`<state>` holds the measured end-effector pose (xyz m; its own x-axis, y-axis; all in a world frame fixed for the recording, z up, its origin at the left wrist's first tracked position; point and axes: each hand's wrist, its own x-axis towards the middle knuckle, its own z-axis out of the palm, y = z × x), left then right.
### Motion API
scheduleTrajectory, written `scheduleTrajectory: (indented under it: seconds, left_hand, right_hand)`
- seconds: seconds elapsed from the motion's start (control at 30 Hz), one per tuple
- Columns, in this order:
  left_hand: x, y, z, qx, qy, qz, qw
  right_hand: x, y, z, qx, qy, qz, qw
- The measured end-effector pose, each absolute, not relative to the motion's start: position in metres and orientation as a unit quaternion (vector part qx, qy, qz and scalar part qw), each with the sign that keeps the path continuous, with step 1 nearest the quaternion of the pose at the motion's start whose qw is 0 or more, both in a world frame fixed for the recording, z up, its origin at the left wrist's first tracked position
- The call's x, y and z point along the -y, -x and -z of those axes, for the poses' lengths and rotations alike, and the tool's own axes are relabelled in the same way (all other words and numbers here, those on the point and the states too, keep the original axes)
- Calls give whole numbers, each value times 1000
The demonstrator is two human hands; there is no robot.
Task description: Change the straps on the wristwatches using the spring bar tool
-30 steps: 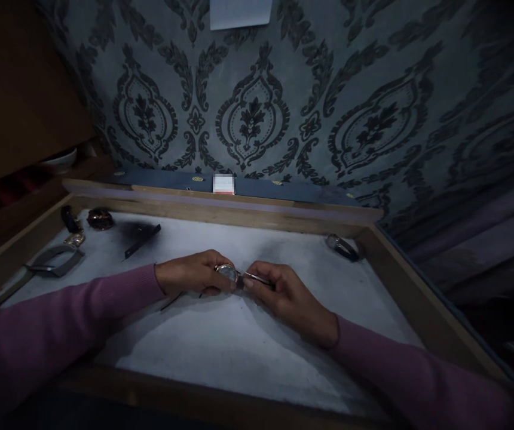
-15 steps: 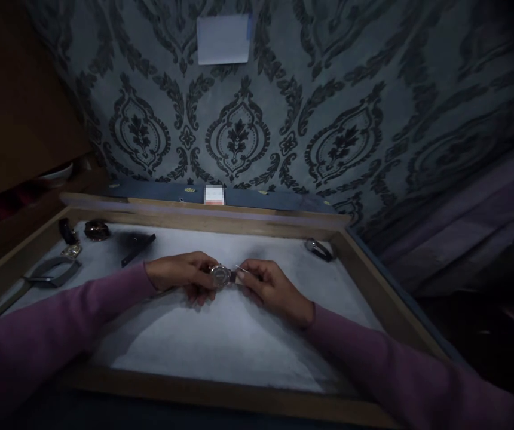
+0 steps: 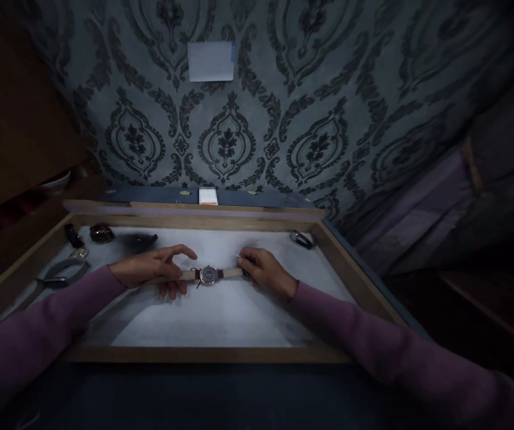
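Note:
A wristwatch (image 3: 208, 275) with a round face and a pale-and-dark strap is stretched between my hands above the white surface. My left hand (image 3: 162, 270) has its thumb over the left strap and lower fingers beneath it, with the index finger raised away. At the other strap end, my right hand (image 3: 263, 269) is closed around the strap. A thin pale tip (image 3: 239, 257) sticks out by its fingers; I cannot make out what it belongs to.
The shallow wooden tray (image 3: 203, 355) has raised edges around the work. Towards its left lie a dark-strapped watch (image 3: 73, 236), a dark bracelet-like watch (image 3: 101, 233), a grey-strapped watch (image 3: 64, 272) and a black strip (image 3: 147, 242). Another watch (image 3: 302, 239) lies far right.
My hands have moved apart, and the watch's strap now shows on both sides of the face. My left fingers have left the watch case, and the index finger has lifted. The view has shifted.

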<state>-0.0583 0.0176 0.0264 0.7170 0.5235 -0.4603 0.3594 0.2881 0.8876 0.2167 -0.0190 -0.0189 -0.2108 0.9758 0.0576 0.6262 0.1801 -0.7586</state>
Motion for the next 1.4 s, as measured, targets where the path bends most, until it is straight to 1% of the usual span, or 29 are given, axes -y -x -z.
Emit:
scheduleTrajectory:
  seconds: [0.13, 0.3, 0.53, 0.67, 0.8, 0.97, 1.13, 1.27, 1.4]
  left_hand:
    - [-13, 63, -27, -358, -609, -53, 706]
    - [-14, 64, -20, -368, -598, -102, 705]
    - [-16, 61, -21, -353, -590, -127, 715]
    - [-16, 62, -21, -312, -631, -127, 699]
    - [-20, 62, -15, -311, -637, -158, 688]
    - [-23, 61, -8, -345, -626, -191, 673]
    - [-24, 60, -2, -352, -621, -216, 666]
    - [-28, 59, 2, -357, -617, -259, 652]
    - [-28, 58, 1, -359, -614, -288, 641]
  right_hand:
    - [15, -222, 16, 730, 591, -223, 261]
    - [7, -221, 14, 737, 622, -157, 212]
    - [-13, -198, 13, 753, 626, -119, 163]
    - [-15, -190, 13, 767, 613, -106, 155]
    - [-6, -197, 9, 773, 608, -90, 158]
    - [15, -210, 4, 806, 562, -110, 147]
    - [23, -212, 9, 820, 535, -136, 150]
    - [21, -210, 12, 813, 529, -165, 181]
    - [20, -210, 10, 795, 518, -210, 238]
